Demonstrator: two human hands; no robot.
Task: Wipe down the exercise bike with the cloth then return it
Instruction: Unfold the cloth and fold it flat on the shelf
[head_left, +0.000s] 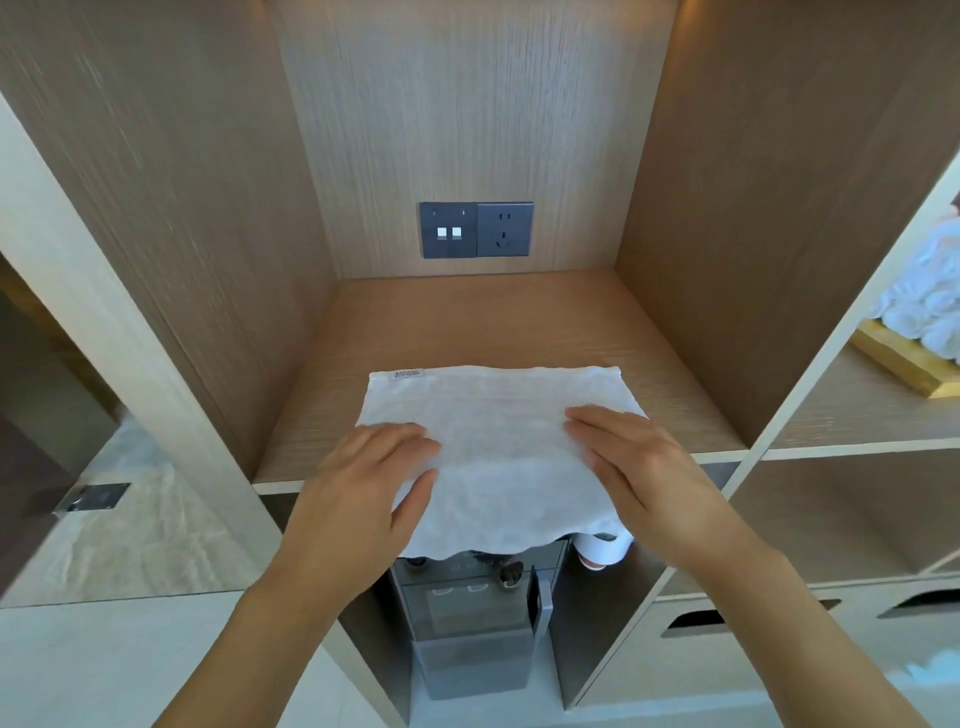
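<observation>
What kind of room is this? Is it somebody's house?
Probably a gym or hotel fitness room, not certainly. A wooden shelf unit holds rolled white towels in the right cubby, a drinks machine stands below, and both hands lay a white cloth on the shelf.

Two bare forearms in view, left hand (358, 499) entering from 7 o'clock, right hand (649, 478) from 5 o'clock. No sleeves, rings, watch or gloves visible.

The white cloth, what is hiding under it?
The far part of the cloth lies on the wooden shelf. Its near edge hangs over the front, covering the top of a grey machine in the compartment below. Whatever else lies beneath is covered.
</observation>
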